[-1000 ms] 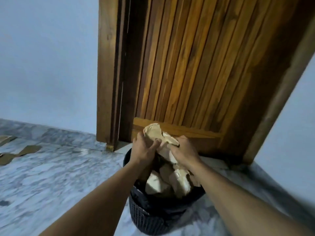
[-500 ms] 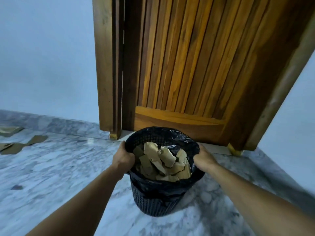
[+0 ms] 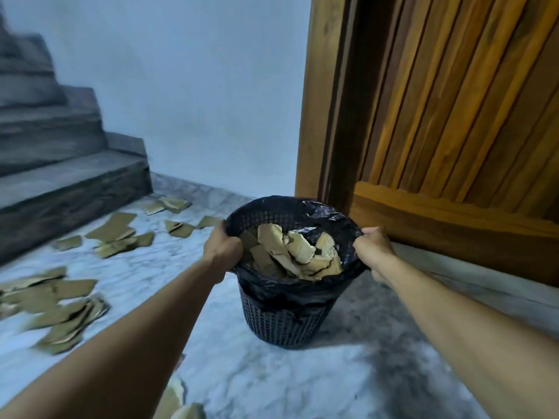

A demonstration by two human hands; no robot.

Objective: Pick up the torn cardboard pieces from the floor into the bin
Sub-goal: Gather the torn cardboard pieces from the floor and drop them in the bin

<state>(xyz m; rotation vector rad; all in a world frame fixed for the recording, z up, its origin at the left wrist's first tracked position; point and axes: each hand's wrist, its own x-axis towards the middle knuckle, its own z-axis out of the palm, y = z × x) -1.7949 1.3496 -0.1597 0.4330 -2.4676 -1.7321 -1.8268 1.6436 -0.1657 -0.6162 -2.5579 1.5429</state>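
Cardboard pieces lie scattered on the floor to the left; others fill the bin. Left hand and right hand each curl fingers over opposite rim edges. Carry the bin level toward the pieces, keeping both grips equal.
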